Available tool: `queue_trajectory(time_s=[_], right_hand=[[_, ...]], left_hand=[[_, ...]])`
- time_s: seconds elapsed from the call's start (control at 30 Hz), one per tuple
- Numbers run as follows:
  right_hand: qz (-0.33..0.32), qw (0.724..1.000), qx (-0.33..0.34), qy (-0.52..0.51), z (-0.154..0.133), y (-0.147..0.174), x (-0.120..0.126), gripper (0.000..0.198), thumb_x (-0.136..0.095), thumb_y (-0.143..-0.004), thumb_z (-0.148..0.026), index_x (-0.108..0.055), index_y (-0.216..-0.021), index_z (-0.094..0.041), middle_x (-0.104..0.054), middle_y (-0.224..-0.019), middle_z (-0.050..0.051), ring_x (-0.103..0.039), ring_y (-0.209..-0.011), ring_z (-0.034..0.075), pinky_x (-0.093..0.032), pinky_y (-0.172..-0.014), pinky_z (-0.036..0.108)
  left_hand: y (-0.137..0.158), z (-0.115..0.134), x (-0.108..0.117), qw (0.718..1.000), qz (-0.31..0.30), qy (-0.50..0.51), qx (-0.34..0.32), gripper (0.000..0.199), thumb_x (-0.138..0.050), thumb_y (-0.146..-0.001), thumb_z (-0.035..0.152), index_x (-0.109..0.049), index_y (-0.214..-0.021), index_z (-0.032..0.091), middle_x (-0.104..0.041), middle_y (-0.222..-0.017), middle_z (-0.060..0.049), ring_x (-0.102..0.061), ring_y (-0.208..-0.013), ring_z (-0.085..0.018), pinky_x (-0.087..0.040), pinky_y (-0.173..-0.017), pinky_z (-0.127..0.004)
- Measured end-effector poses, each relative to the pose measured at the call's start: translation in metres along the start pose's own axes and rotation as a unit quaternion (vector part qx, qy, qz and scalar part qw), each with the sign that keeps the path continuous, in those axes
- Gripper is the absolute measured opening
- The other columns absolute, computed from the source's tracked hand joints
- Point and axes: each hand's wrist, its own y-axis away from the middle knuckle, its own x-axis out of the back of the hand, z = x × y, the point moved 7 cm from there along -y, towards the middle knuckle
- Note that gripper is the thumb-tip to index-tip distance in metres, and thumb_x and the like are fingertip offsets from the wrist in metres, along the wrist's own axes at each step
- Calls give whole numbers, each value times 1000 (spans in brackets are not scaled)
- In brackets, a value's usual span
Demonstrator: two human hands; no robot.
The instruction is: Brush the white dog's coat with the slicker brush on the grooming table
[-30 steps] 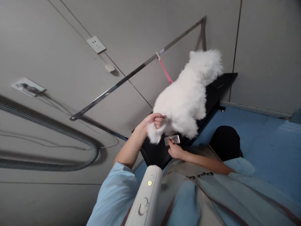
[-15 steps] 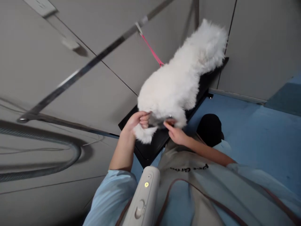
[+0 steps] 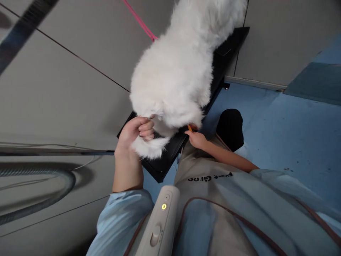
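A fluffy white dog (image 3: 170, 74) stands on a black table (image 3: 170, 153), its rear toward me and its head cut off by the top edge. My left hand (image 3: 140, 131) is closed around the base of the dog's tail (image 3: 153, 147), whose tip hangs out below the fist. Beside the hind leg, my right hand (image 3: 197, 139) grips a small orange tool (image 3: 190, 128). Most of that tool is hidden by fingers and fur, so its kind does not show.
A pink loop leash (image 3: 141, 19) runs up from the dog's back. Metal bars (image 3: 26, 32) and a ribbed grey hose (image 3: 64, 181) are along the wall at left. Blue floor (image 3: 279, 135) lies to the right. A pale device (image 3: 160, 220) hangs at my chest.
My view has moved closer, so the dog looks larger and higher. My right hand with the tool has shifted from beneath the rear to the hind leg's outer side. The left keeps the tail.
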Motion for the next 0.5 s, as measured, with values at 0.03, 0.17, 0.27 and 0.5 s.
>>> queue_trajectory(time_s=[0.03,0.17,0.27,0.5], right_hand=[[-25,999,-26,2,10,1,-9,49,-46,-94,-14,-55,-142,-21,-73,-122,13,-71,-105,26,-52,-95,39],[-63,996,-44,-34,33,6,-34,46,-47,-91,-11,-60,-134,-17,-75,-115,11,-72,-99,22,-52,-92,33],[-25,997,19,-65,35,-4,-28,49,-45,-94,-14,-54,-142,-22,-75,-114,7,-71,-96,20,-50,-95,32],[-69,990,-27,-118,51,10,-50,42,-42,-86,-5,-65,-119,-16,-74,-89,2,-66,-75,15,-53,-82,30]], left_hand=[[-1,-1,-1,1000,-2,5,4,21,-35,-94,8,-54,-85,13,-21,-49,10,-16,-35,-4,-14,-36,-14],[-2,-3,0,1000,-5,22,6,20,-36,-94,8,-54,-87,14,-22,-49,10,-16,-34,-4,-15,-36,-15],[-2,-2,2,1000,-7,28,2,23,-33,-95,9,-54,-87,15,-23,-49,9,-18,-34,-4,-15,-37,-16],[-8,-3,14,1000,-12,15,-13,18,-40,-91,9,-57,-88,13,-25,-49,10,-21,-33,-4,-16,-36,-15]])
